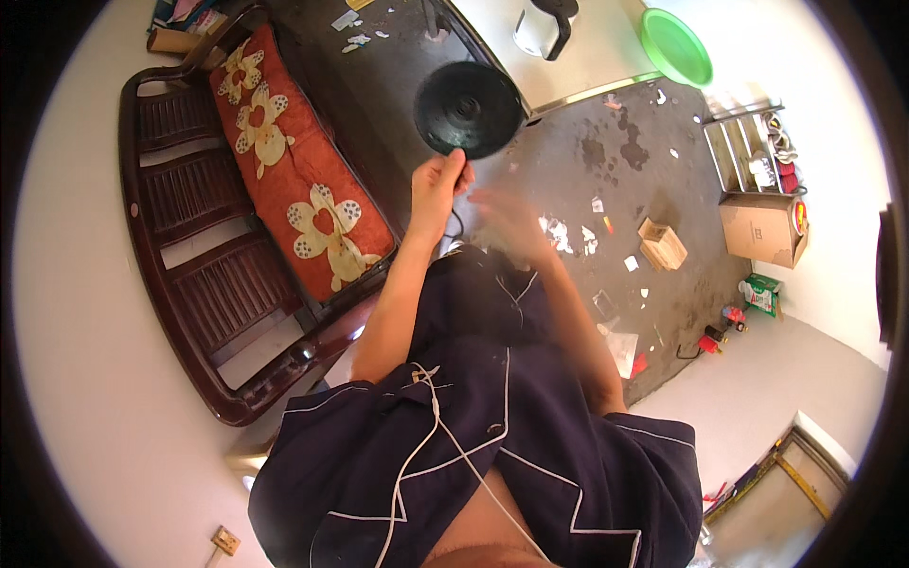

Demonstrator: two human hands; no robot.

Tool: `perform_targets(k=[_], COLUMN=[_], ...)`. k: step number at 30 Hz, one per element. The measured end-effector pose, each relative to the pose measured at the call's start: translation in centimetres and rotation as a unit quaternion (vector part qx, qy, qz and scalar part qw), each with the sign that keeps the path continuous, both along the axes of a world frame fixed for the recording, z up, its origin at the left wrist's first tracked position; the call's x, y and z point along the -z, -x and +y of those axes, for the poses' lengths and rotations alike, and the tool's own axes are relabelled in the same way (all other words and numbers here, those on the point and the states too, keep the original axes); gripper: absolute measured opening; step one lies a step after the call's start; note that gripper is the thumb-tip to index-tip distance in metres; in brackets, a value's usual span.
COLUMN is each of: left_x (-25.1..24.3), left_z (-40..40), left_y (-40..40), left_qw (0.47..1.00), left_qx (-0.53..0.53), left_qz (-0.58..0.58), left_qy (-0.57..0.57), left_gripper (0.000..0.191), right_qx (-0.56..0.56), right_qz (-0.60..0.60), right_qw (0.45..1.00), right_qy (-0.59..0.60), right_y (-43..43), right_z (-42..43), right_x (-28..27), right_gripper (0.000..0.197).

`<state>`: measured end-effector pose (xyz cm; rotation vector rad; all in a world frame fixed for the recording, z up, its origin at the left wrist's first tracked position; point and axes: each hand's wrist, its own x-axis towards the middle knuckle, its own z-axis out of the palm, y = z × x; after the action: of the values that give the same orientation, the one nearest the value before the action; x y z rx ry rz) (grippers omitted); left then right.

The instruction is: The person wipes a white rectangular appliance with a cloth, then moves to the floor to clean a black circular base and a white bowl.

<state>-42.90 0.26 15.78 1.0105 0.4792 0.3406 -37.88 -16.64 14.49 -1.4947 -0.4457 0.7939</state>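
Note:
A round black disc with a raised ring at its centre, which looks like an electric kettle's power base, is up in front of me. My left hand grips its near edge, thumb on top. A dark cord curves just below that hand. Close by on the right is my right hand, blurred, its fingertips pointing towards the left hand; whether it holds anything is unclear. Beyond the disc, a kettle or jug with a black handle stands on a pale-topped table.
A dark wooden bench with a red patterned cushion is at left. A green basin sits at the table's corner. Paper scraps, a small open carton, a larger cardboard box and a shoe rack are on the right.

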Motion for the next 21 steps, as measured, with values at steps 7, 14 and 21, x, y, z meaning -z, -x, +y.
perform_targets(k=[7,14,21], left_x=[-0.4,1.5,8.2], left_z=[7.8,13.6,17.1], left_y=[-12.5,-23.4,-30.8], left_qw=[0.957,0.997,0.987], left_qx=[-0.014,-0.024,0.058], left_qz=[-0.110,0.014,0.150], left_qy=[0.270,0.071,0.004], left_gripper=[0.036,0.031,0.037], right_qx=[-0.055,-0.054,0.055], right_qz=[-0.150,-0.317,-0.216], right_qw=[0.984,0.921,0.917], right_qy=[0.083,0.220,0.331], right_y=[-10.5,-23.6,-29.7], right_z=[5.7,5.3,4.7], right_x=[5.0,7.2,1.4], right_gripper=[0.032,0.021,0.015])
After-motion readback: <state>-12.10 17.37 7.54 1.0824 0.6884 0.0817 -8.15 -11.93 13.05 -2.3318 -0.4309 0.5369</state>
